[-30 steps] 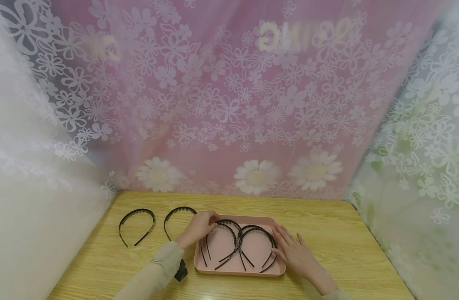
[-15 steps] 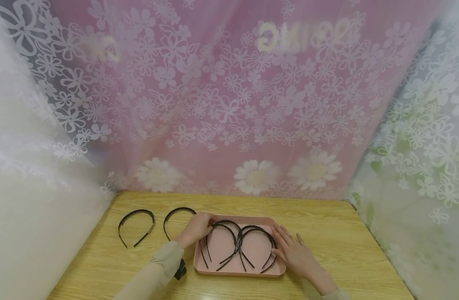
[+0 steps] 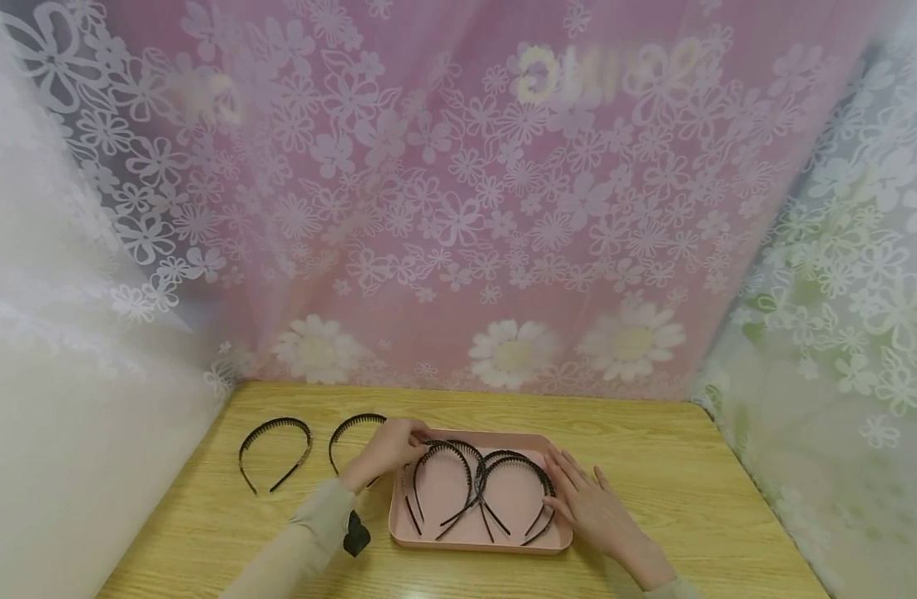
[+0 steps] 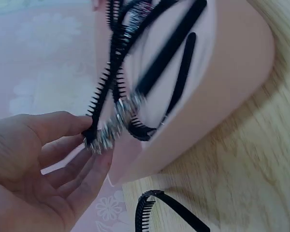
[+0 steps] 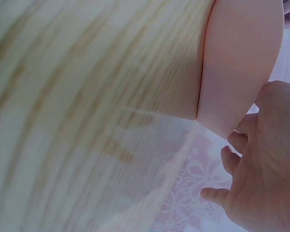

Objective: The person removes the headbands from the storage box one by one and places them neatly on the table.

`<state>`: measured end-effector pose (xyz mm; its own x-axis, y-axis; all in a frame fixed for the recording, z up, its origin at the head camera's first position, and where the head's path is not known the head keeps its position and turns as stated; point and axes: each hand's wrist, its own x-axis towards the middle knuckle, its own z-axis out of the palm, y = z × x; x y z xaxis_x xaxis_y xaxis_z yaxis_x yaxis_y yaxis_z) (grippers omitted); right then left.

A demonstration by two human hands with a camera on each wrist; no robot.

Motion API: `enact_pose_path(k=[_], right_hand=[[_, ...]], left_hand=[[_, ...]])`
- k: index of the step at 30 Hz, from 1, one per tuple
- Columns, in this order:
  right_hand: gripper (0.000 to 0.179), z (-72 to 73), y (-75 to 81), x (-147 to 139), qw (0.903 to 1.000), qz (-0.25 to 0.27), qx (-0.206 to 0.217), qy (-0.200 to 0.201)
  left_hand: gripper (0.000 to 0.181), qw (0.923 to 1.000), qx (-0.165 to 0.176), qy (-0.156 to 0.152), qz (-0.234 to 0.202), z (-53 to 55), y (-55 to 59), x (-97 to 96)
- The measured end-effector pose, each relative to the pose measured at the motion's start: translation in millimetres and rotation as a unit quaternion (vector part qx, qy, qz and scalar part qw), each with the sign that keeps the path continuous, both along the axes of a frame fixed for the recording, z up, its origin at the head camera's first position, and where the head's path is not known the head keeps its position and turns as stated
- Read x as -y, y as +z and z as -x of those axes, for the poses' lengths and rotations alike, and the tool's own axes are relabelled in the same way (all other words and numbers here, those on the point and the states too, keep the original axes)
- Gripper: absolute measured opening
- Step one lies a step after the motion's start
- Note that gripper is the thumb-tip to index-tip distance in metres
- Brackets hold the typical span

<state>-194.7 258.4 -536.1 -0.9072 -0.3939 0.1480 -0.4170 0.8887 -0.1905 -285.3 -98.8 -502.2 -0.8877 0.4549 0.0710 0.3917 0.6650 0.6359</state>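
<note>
My left hand (image 3: 387, 447) is at the back left corner of a pink tray (image 3: 477, 547). Between thumb and fingers it pinches a black toothed headband (image 4: 115, 126), whose gripped part is covered in silvery, glittery beads. Several more black headbands (image 3: 514, 456) lie overlapping in the tray, their arches toward the back and their ends toward me. Over the tray's right side rests my right hand (image 3: 597, 516), fingers extended along the wall and thumb reaching over the rim beside the rightmost headbands. The right wrist view shows that hand against the tray's outer wall (image 5: 241, 58).
Two black headbands lie on the wooden table (image 3: 691, 482) left of the tray: one farther left (image 3: 275, 423), the other (image 3: 354, 420) partly behind my left hand. A black wrist device (image 3: 357, 534) hangs under the left sleeve. A floral pink curtain (image 3: 458, 208) stands behind the table.
My left hand has shifted slightly left, and the headband it pinches has turned and moved within the tray's left part. The right hand has stayed in place on the tray.
</note>
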Motion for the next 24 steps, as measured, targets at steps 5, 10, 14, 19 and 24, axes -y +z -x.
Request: enact_pose_path(k=[5,10,14,19,24], right_hand=[[0.064,-0.2,-4.2,-2.4,0.9992,0.02,-0.033,0.013],[0.062,0.3,-7.3,-3.7,0.9984,0.015,-0.053,0.017],[0.063,-0.4,-3.4,-2.5,0.9991,0.015,-0.038,0.013],[0.064,-0.8,0.5,-0.7,1.0,0.002,-0.008,0.002],[0.065,-0.2,-0.3,-0.5,1.0,0.005,-0.003,-0.001]], left_hand=[[0.022,0.9974,0.065,0.01,-0.031,1.0,5.0,5.7],[0.024,0.99,0.12,0.031,-0.068,-0.2,7.5,8.7],[0.023,0.9847,0.144,0.031,-0.094,-1.2,7.0,8.6],[0.023,0.9797,0.162,0.019,-0.117,-2.6,7.4,8.7],[0.023,0.9783,0.165,0.025,-0.123,-3.5,8.4,8.7]])
